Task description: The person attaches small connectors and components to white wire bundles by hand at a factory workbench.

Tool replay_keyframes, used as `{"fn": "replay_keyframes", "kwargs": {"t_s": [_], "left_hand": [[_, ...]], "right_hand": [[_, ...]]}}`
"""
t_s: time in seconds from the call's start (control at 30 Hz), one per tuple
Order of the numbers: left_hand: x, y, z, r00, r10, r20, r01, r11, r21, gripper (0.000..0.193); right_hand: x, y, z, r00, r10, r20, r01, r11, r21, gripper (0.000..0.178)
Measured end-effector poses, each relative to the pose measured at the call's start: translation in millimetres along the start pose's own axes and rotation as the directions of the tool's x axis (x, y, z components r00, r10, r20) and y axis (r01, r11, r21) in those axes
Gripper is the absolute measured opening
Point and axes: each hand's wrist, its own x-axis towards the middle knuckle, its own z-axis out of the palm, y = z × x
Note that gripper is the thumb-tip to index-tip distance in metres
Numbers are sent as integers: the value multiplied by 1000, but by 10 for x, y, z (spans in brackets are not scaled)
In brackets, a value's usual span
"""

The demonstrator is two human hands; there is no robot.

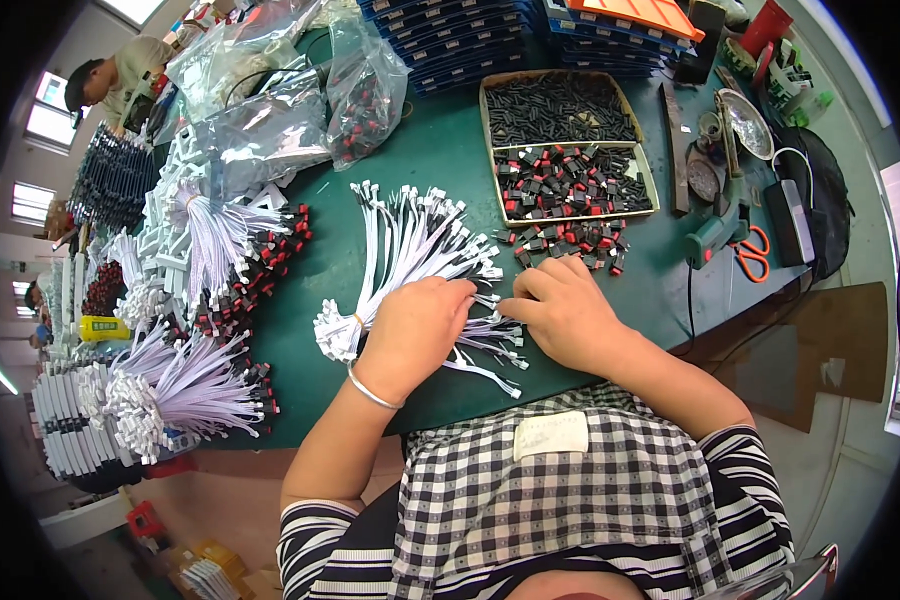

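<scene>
A green work table [440, 160] carries everything. At its far edge sit stacks of blue trays [460, 35], their tops cut off by the frame, and beside them clear plastic bags [365, 85] of red-and-black parts. A shallow cardboard box [565, 145] has two compartments, black pieces behind and red-and-black connectors in front. Loose red-and-black connectors [570, 242] lie just before it. A fanned bundle of white cable leads [410, 250] spreads at the centre. The left hand [415, 325] rests curled on those leads; the right hand [565, 310] pinches something hidden under its fingers, close beside the left.
</scene>
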Motion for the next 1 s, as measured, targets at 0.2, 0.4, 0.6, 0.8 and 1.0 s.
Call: {"fn": "replay_keyframes", "kwargs": {"t_s": [0.2, 0.4, 0.6, 0.8, 1.0], "left_hand": [[20, 34, 65, 998, 47, 41, -53, 982, 181, 10], [48, -45, 171, 995, 100, 10, -100, 965, 241, 4], [18, -124, 97, 994, 74, -75, -85, 984, -159, 6], [-79, -197, 72, 995, -89, -45, 66, 925, -374, 11], [-97, -227, 109, 996, 23, -83, -50, 939, -339, 18]], "right_hand": [[3, 42, 2, 1000, -1, 9, 1, 1000, 28, 25], [71, 135, -36, 997, 77, -20, -77, 997, 12, 29], [149, 137, -2, 999, 46, -12, -47, 998, -46, 30], [385, 367, -358, 980, 114, -164, -117, 993, -10, 23], [837, 1181, -580, 952, 140, -271, -249, 871, -423, 18]]}}
